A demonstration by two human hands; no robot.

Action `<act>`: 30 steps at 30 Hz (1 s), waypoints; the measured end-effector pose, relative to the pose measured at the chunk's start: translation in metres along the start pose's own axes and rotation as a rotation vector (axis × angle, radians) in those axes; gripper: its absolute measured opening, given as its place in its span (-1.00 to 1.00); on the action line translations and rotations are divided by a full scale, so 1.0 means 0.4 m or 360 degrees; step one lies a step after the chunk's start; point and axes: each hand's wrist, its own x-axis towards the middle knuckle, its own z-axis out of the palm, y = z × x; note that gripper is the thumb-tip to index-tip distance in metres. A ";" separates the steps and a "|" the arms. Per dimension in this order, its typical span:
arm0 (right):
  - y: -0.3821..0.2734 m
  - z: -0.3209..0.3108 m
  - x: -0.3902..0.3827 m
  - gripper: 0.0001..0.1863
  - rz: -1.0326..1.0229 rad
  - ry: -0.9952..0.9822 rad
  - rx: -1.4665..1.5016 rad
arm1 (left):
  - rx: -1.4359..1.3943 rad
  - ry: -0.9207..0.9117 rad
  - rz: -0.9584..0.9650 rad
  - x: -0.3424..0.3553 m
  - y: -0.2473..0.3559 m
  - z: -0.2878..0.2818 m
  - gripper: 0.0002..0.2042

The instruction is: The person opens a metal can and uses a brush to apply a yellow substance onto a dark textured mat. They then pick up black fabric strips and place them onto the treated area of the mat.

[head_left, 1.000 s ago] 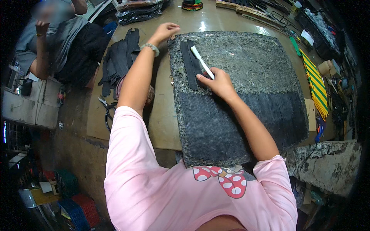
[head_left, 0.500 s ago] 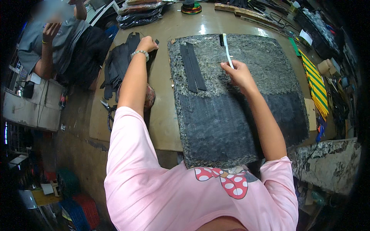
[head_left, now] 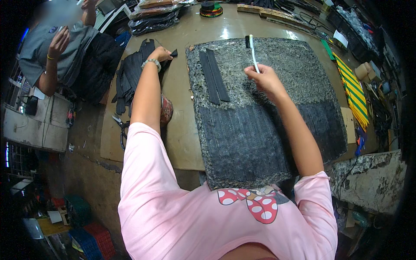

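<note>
My left hand (head_left: 159,54) is closed at the pile of black fabric strips (head_left: 133,65), pinching the end of one black strip (head_left: 174,53). In my right hand (head_left: 266,79) is a slim white brush (head_left: 254,56) with black bristles, its head pointing away from me above the board. The board (head_left: 277,56) is coated with rough grey-black residue on its far part, while its near part is covered by a dark ribbed layer (head_left: 242,138). Two black strips (head_left: 209,78) lie side by side at the board's far left.
A can (head_left: 166,112) stands beside my left forearm, with scissors (head_left: 121,130) near it. At the right lie a yellow-green striped bundle (head_left: 353,89) and a blue tool (head_left: 359,146). Plastic-wrapped stacks (head_left: 154,19) sit at the back. Another person (head_left: 56,52) stands far left.
My left hand has shifted slightly left and nearer, with the strip end showing more beyond its fingers. The brush has moved a little left.
</note>
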 end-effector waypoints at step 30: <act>0.046 0.070 -0.033 -0.70 -0.0059 0.0083 -0.0078 | -0.0829 0.0037 0.0434 -0.155 0.424 0.153 -0.60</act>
